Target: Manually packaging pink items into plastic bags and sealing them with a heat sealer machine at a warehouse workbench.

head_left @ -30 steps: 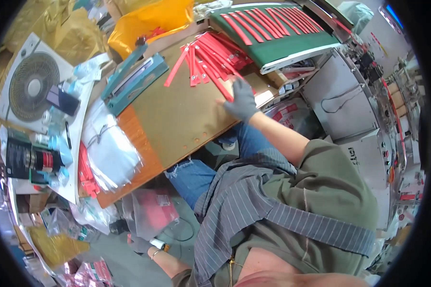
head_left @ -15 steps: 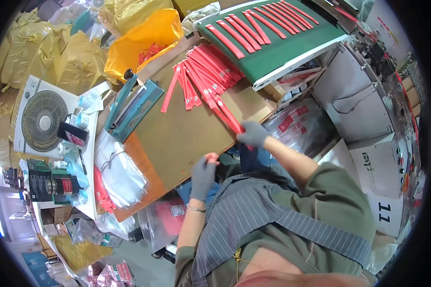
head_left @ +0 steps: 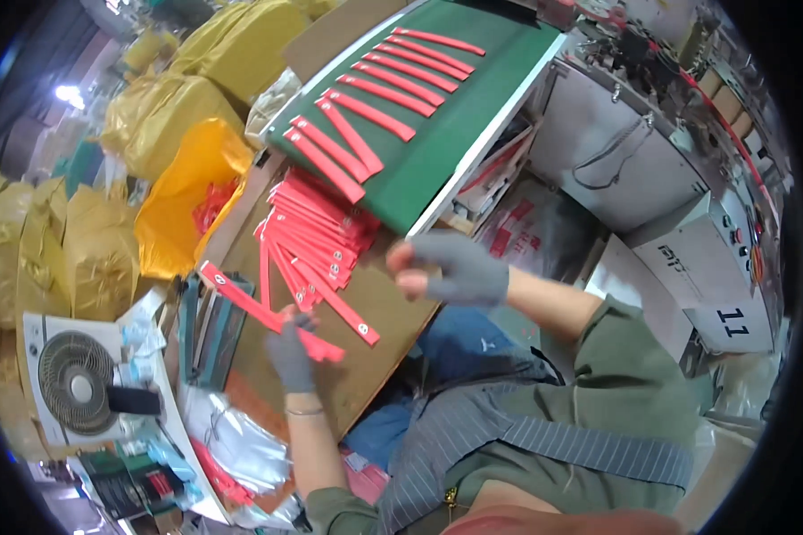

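Observation:
My left hand point(head_left: 292, 358), in a grey fingerless glove, pinches a long flat red packet point(head_left: 257, 306) with a white tip. The packet slants over the brown table point(head_left: 366, 374), its far end beside a teal heat sealer point(head_left: 212, 332). My right hand point(head_left: 459, 270), gloved the same way, hangs above the table's right edge, its bare thumb and fingertips apart and nothing visible between them. Between my hands and the green conveyor belt point(head_left: 437, 169) lies a fanned pile of red packets point(head_left: 317, 227). One loose packet point(head_left: 341, 305) points toward me from this pile.
Several red packets point(head_left: 393, 94) lie in a row on the belt. An orange bag point(head_left: 165, 223) holding red pieces stands at the far left, near yellow sacks point(head_left: 98, 250). A fan point(head_left: 78, 379) and clear plastic bags point(head_left: 236, 432) are at the left; grey machine cabinets point(head_left: 629, 147) stand right.
The view has turned. My left hand has moved forward over the table and now holds a single red packet. My right hand has let go of the packets it held and is raised.

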`<state>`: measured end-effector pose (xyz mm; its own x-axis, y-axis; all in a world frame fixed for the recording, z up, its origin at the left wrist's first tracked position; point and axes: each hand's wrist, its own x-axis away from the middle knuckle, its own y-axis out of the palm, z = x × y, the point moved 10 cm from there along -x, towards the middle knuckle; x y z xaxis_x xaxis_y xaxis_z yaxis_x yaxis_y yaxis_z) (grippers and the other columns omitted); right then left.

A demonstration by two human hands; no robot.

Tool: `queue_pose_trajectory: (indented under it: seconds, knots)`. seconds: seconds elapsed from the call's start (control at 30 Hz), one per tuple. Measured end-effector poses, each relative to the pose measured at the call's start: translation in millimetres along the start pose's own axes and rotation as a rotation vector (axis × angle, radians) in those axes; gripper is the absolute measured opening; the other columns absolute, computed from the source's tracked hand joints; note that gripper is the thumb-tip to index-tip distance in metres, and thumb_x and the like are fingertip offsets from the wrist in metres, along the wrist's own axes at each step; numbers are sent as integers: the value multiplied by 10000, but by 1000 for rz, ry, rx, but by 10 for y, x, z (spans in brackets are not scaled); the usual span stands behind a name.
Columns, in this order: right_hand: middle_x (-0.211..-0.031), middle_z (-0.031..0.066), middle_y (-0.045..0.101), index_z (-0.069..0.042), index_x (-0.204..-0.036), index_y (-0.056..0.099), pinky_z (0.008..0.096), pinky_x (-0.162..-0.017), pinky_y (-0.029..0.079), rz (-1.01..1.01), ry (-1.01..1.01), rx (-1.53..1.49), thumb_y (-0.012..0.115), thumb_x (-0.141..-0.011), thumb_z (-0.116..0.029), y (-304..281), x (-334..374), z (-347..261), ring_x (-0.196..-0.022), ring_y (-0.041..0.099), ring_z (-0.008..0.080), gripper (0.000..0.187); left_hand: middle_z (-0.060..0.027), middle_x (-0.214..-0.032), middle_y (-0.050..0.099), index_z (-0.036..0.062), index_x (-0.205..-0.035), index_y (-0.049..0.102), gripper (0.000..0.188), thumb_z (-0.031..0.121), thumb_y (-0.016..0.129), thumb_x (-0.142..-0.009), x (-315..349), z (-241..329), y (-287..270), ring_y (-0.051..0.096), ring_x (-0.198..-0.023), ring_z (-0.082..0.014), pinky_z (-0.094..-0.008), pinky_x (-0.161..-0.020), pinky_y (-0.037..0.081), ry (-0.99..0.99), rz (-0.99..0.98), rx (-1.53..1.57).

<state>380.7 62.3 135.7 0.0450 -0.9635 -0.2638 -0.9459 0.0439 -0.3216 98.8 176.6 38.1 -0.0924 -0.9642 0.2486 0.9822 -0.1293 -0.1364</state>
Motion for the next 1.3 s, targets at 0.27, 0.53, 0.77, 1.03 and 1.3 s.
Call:
queue_pose_trajectory:
  seconds: [0.27,0.53,0.77,1.03,1.3]
  knots:
    - [-1173,214,567,-10,-1188,544,400,-957,414,617,97,842,550,-840,-516,-2274,-1491,976,-1123,526,345,614,-320,-1318,413,-102,-1299,390,708,438,563,-875,-749,-284,-94,384,-1249,-431,-446,-1040,316,517,296,-1048]
    - [-1391,255,368,41,-1349,360,396,-1064,314,98,233,975,472,-849,-581,-1310,-2168,1536,-1266,389,392,806,-279,-1264,491,-79,-1278,423,630,429,506,-915,-730,-148,278,494,-1158,-380,-407,-973,385,255,214,-590]
    - [-1363,341,343,115,-1322,331,418,-1085,281,-210,110,914,503,-832,-558,1125,-2005,708,-1314,311,424,850,-298,-1237,507,-94,-1286,415,728,521,479,-901,-1029,-238,114,493,-1154,-399,-397,-968,387,145,345,-302]
    - [-1218,259,520,66,-1267,402,397,-920,451,100,588,819,621,-669,-690,1091,-2055,1516,-1126,539,351,989,-223,-1135,575,-128,-1253,422,751,520,528,-888,-1015,-273,48,561,-1025,-263,-326,-884,440,149,226,-49]
    - [-1037,146,637,28,-1174,533,329,-818,494,-300,590,-366,686,-735,-456,2410,-1053,1424,-918,620,217,671,-140,-1079,581,-99,-1155,488,611,349,714,-807,-369,-735,-111,566,-962,-193,-330,-836,475,-44,33,391]
